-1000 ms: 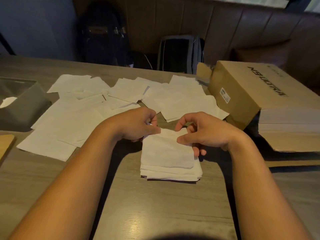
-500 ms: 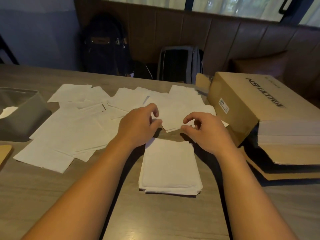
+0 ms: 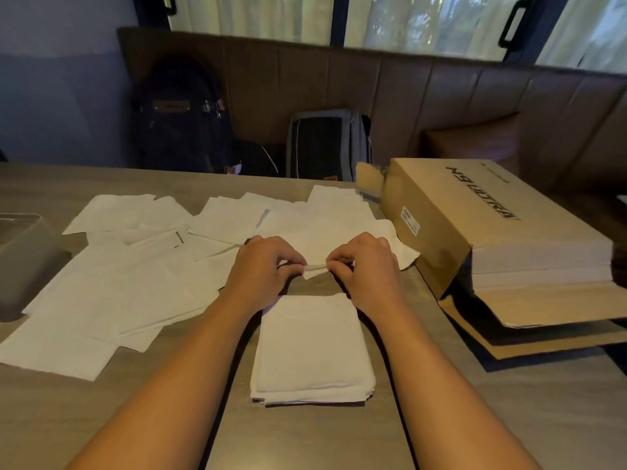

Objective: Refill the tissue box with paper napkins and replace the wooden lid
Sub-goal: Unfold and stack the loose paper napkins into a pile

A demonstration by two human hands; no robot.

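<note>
A neat stack of folded white napkins [image 3: 310, 351] lies on the wooden table [image 3: 305, 442] in front of me. Beyond it, my left hand [image 3: 263, 266] and my right hand [image 3: 364, 262] each pinch the near edge of a loose napkin [image 3: 322, 239] from the spread behind the stack. Several unfolded napkins [image 3: 129, 276] cover the table to the left and behind. The grey tissue box [image 3: 23, 262] stands open at the far left edge, partly cut off. The wooden lid is out of view.
A brown cardboard box [image 3: 475, 225] lies on its side at the right, with white napkin packs [image 3: 539, 266] showing in its open end and flaps spread on the table. Two dark bags [image 3: 183, 120] sit on the padded bench behind the table.
Both hands left the folded stack, moved forward and took hold of the edge of a loose napkin. The camera has tilted up.
</note>
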